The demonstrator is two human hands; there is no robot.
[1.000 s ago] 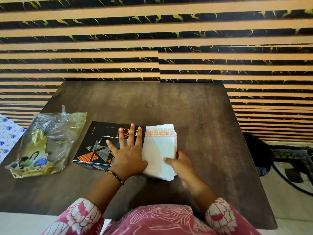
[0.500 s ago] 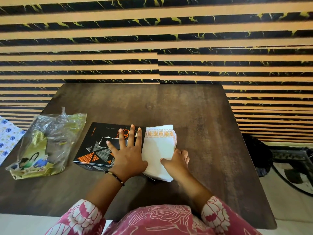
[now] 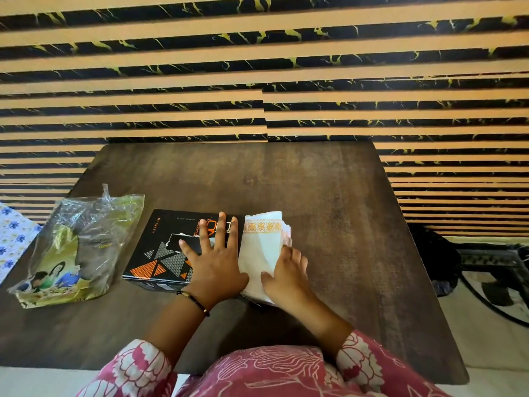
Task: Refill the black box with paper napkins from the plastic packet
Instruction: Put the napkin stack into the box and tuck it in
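left hand flat on black box, right hand gripping napkins alongside.

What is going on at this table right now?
A person is refilling a black cardboard box with napkins. The left hand lies flat on the box's top with fingers spread, holding it down. The right hand is at the right edge of a stack of white paper napkins with an orange patterned border, which sits against the box's right end and mostly outside it. The clear plastic packet lies crumpled to the left on the dark wooden table, looking emptied.
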